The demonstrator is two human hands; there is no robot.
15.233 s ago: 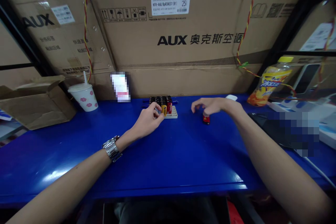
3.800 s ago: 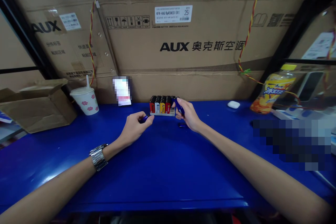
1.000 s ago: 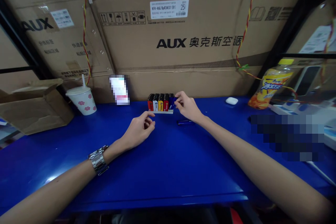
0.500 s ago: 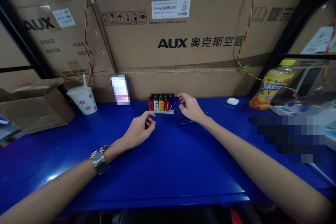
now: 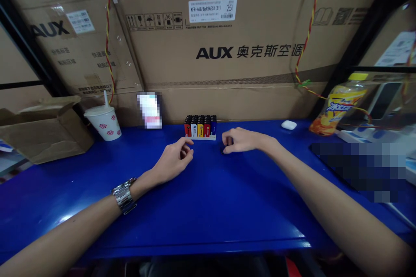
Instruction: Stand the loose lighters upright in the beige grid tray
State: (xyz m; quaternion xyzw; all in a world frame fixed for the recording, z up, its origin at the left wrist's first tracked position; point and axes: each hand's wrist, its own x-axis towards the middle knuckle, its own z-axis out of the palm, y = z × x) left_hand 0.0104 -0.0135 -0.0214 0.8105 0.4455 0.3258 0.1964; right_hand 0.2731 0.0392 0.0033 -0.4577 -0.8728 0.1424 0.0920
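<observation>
Several lighters [image 5: 200, 129] with black tops stand upright in columns of red, white, yellow, red and blue in a shallow white tray [image 5: 208, 139] against the carton. My left hand [image 5: 173, 160], a metal watch on its wrist, rests just in front and left of the tray; its fingers are loosely curled with a gap to the thumb, and nothing is in them. To the right of the tray, my right hand [image 5: 242, 140] is closed low over the tabletop around a lighter [image 5: 222, 152]. Only the dark end of that lighter shows below the fingertips.
A large cardboard carton [image 5: 162, 60] walls off the back of the blue table [image 5: 201, 207]. At left are an open brown box [image 5: 48, 130], a paper cup [image 5: 104, 124] with a straw, and a propped phone [image 5: 149, 110]. A white earbud case [image 5: 288, 125] and drink bottle [image 5: 338, 104] are at right.
My right hand has left the tray's right end and moved toward me, down onto the lighter lying on the table. The tilted blue lighter now stands upright in the tray. My left hand stays put.
</observation>
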